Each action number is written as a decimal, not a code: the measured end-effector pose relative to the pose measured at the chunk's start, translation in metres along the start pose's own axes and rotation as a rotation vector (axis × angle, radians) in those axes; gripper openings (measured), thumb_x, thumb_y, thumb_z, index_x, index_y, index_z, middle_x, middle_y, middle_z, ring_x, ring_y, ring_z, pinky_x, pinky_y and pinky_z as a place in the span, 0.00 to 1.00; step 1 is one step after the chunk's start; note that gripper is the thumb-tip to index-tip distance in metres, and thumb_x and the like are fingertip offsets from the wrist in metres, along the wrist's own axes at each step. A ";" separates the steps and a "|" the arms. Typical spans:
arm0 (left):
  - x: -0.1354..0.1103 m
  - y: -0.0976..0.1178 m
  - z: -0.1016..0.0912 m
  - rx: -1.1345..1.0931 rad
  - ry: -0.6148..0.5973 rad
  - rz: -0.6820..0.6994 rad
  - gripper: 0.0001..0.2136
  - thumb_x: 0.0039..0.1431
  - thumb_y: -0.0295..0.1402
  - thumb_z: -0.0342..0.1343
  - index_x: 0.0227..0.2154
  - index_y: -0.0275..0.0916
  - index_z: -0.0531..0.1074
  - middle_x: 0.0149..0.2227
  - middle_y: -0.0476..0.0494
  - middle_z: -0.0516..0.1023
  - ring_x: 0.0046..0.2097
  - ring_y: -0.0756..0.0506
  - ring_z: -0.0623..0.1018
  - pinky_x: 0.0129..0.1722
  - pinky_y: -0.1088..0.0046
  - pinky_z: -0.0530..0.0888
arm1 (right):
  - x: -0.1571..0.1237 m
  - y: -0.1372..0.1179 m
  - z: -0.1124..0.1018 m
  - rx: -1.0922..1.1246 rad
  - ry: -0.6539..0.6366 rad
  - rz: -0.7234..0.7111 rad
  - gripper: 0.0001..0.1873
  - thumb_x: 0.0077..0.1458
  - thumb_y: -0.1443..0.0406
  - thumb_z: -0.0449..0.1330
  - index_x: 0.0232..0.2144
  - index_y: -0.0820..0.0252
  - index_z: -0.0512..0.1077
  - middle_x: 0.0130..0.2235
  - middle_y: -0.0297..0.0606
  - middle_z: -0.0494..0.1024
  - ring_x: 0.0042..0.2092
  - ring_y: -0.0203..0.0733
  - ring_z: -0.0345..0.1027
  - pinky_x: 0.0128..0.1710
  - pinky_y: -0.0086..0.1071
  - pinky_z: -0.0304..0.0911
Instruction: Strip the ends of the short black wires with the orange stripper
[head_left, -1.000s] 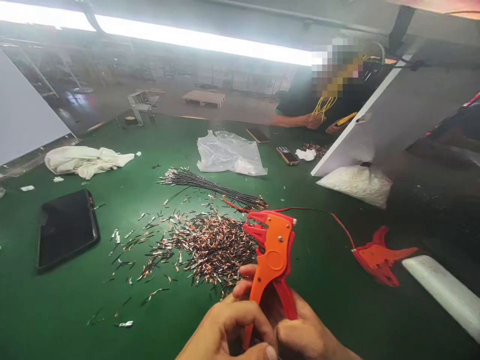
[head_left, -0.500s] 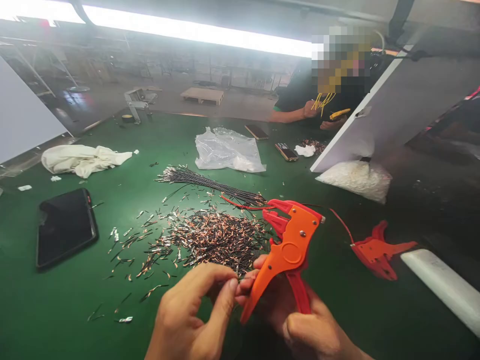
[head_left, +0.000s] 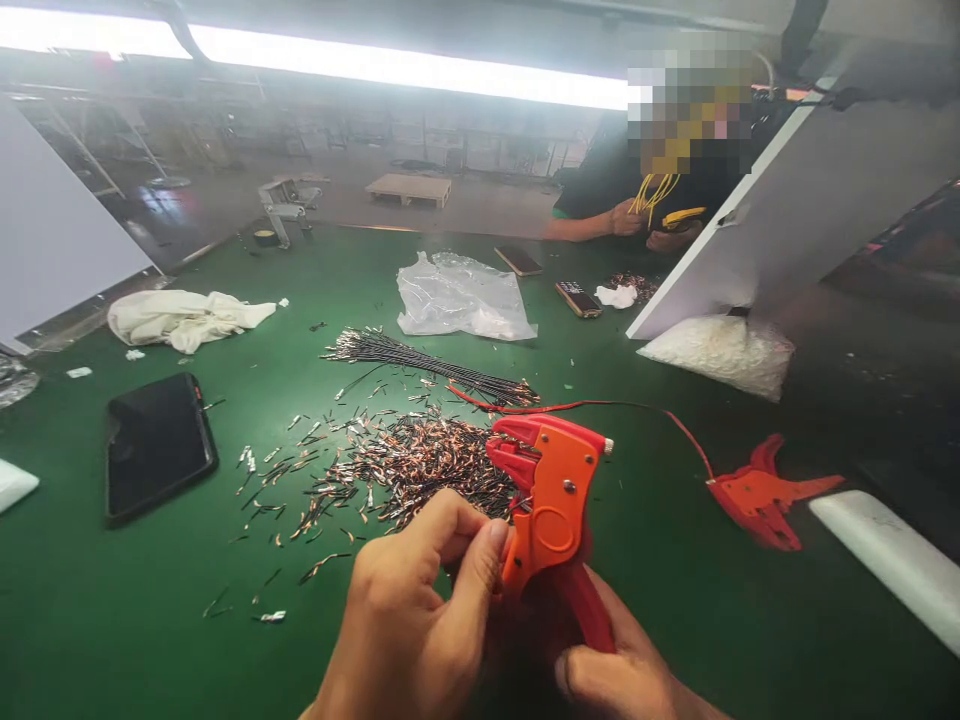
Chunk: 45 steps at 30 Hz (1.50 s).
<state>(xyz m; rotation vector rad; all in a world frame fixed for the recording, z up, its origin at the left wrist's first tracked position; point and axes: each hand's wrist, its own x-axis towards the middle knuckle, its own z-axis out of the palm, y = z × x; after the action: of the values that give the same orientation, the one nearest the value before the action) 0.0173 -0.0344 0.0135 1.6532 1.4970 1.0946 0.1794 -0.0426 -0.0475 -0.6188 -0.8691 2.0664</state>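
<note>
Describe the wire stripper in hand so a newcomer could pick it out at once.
On the green table, find the pile of wire scraps near the middle. At its right edge in view, the person's right hand holds the orange-and-red wire stripper, jaws pointing left. Unlike the similar stripper lying farther right, this one is held.

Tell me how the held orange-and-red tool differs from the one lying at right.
The held tool is gripped in the right hand; the lying tool rests untouched on the table. The held tool appears larger in the picture; the lying tool appears smaller. Both are orange and red.
</note>
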 end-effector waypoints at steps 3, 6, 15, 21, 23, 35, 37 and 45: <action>0.001 0.003 0.000 -0.003 0.037 -0.066 0.13 0.64 0.33 0.52 0.23 0.40 0.71 0.20 0.54 0.77 0.21 0.53 0.76 0.19 0.83 0.68 | -0.002 0.000 0.000 0.018 0.052 -0.005 0.23 0.45 0.66 0.64 0.47 0.53 0.73 0.40 0.42 0.79 0.46 0.54 0.73 0.47 0.49 0.67; 0.002 0.004 -0.002 0.006 0.046 -0.071 0.13 0.63 0.32 0.53 0.21 0.40 0.70 0.18 0.54 0.76 0.19 0.54 0.75 0.17 0.84 0.67 | -0.002 0.003 -0.003 0.042 0.025 -0.047 0.27 0.44 0.70 0.61 0.49 0.52 0.72 0.42 0.40 0.79 0.43 0.50 0.74 0.47 0.46 0.67; 0.002 -0.001 0.000 0.119 -0.018 0.126 0.11 0.65 0.27 0.52 0.26 0.39 0.71 0.20 0.55 0.74 0.20 0.54 0.73 0.19 0.82 0.67 | 0.002 0.011 -0.012 -0.037 -0.072 -0.088 0.20 0.52 0.64 0.62 0.49 0.52 0.71 0.45 0.43 0.77 0.46 0.52 0.71 0.49 0.46 0.65; 0.004 -0.005 0.003 0.267 -0.004 0.210 0.10 0.65 0.24 0.51 0.27 0.39 0.69 0.21 0.55 0.73 0.19 0.55 0.71 0.19 0.82 0.65 | -0.001 0.003 -0.008 -0.099 -0.009 -0.060 0.17 0.53 0.61 0.64 0.47 0.52 0.73 0.43 0.42 0.77 0.45 0.52 0.71 0.48 0.45 0.65; 0.003 -0.006 0.003 0.333 0.039 0.250 0.10 0.65 0.23 0.51 0.27 0.39 0.69 0.21 0.55 0.72 0.19 0.54 0.70 0.19 0.81 0.64 | -0.003 0.001 -0.005 -0.115 0.043 -0.044 0.19 0.53 0.59 0.65 0.48 0.53 0.73 0.44 0.43 0.77 0.45 0.52 0.71 0.48 0.46 0.65; -0.002 -0.011 0.005 0.465 0.175 0.496 0.09 0.63 0.20 0.51 0.29 0.41 0.66 0.26 0.51 0.77 0.26 0.49 0.76 0.28 0.74 0.69 | -0.002 0.005 -0.007 -0.112 -0.020 -0.038 0.23 0.53 0.57 0.66 0.50 0.54 0.71 0.45 0.44 0.77 0.49 0.55 0.71 0.51 0.47 0.64; -0.003 -0.011 0.007 0.425 0.129 0.460 0.09 0.63 0.21 0.51 0.31 0.40 0.68 0.25 0.52 0.75 0.25 0.50 0.75 0.26 0.74 0.68 | -0.001 0.005 -0.008 -0.130 -0.030 -0.025 0.20 0.53 0.56 0.66 0.47 0.55 0.72 0.43 0.44 0.77 0.49 0.55 0.70 0.50 0.47 0.64; -0.003 -0.007 0.006 0.381 0.058 0.355 0.10 0.64 0.22 0.49 0.29 0.41 0.68 0.23 0.53 0.74 0.23 0.52 0.73 0.23 0.78 0.65 | 0.003 0.001 -0.002 -0.189 -0.053 -0.047 0.15 0.57 0.53 0.64 0.41 0.55 0.70 0.38 0.39 0.72 0.40 0.46 0.67 0.44 0.41 0.64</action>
<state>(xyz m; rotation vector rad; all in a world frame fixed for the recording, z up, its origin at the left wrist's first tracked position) 0.0198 -0.0357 0.0043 2.2336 1.5577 1.0914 0.1790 -0.0395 -0.0498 -0.6401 -1.1086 1.9808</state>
